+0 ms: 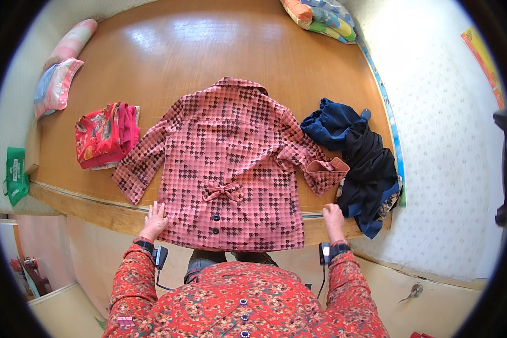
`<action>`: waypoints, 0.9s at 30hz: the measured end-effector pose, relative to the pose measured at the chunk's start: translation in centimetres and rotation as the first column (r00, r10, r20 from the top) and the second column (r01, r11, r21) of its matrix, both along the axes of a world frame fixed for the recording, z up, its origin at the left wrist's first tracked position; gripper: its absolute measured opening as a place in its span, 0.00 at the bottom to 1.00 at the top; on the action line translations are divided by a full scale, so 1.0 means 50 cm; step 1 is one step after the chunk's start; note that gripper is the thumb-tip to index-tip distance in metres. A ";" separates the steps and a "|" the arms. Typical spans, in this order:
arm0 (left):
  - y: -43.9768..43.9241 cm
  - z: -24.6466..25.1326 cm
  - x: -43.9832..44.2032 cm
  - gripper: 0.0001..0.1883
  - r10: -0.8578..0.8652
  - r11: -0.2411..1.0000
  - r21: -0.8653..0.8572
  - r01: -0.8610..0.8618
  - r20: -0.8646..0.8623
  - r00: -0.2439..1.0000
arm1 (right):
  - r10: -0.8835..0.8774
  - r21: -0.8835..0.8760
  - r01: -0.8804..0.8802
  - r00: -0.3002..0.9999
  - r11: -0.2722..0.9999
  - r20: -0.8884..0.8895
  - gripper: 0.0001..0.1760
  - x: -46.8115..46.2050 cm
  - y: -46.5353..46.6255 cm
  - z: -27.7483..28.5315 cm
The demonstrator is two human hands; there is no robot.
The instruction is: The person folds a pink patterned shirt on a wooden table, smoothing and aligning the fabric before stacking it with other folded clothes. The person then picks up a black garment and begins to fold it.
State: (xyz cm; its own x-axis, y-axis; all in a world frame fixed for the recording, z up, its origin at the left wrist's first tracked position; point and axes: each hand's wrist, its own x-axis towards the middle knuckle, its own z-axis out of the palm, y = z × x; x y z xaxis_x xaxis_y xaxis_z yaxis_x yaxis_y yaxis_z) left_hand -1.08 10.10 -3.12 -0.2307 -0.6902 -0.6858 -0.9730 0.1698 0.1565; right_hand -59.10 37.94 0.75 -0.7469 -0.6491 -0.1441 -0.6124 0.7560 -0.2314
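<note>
A pink and black houndstooth jacket lies spread back side up on a wooden platform, collar away from me. A fabric bow and two dark buttons sit on its lower back, and its hem hangs over the platform's front edge. My left hand rests flat with fingers apart, at the jacket's lower left side. On the right, my right hand is curled at the platform edge, apart from the hem and below the folded-back cuff. Nothing shows in it, though its fingertips are hidden.
Folded red and pink clothes lie left of the jacket. Heaped navy and black clothes lie right, close to the cuff. Bedding lies at the far right, pillows at the far left. A green bag hangs by the left wall.
</note>
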 end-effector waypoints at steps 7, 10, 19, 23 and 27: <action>-0.023 0.007 0.009 0.44 -0.066 0.995 0.068 0.068 -0.024 0.998 | 0.237 0.058 -0.241 0.970 0.969 0.061 0.24 0.234 0.061 -0.046; -0.040 0.009 0.022 0.46 -0.093 0.988 0.112 0.102 -0.076 0.993 | 0.173 0.060 -0.179 0.981 0.982 0.092 0.29 0.273 0.061 -0.046; -0.114 0.014 0.093 0.36 -0.053 0.961 0.206 0.185 -0.521 0.852 | 0.122 0.126 -0.119 0.992 0.985 -0.022 0.26 0.329 0.017 -0.033; -0.172 -0.004 0.152 0.22 0.078 0.980 -0.124 -0.159 -0.493 0.867 | 0.055 0.215 -0.103 0.974 0.971 0.220 0.28 0.377 -0.023 -0.026; -0.253 -0.038 0.232 0.18 0.518 0.687 -0.205 -0.697 -0.534 0.668 | 0.016 0.253 -0.086 0.964 0.964 0.266 0.30 0.394 -0.045 -0.009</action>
State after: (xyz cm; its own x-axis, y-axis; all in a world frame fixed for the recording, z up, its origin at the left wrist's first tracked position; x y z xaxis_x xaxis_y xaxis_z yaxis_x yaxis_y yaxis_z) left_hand 10.51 -2.55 -5.00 0.1482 -0.9431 -0.2978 -0.7276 -0.3079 0.6130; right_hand -39.40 35.68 0.29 -0.6278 -0.5993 -0.4967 -0.5971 0.7801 -0.1866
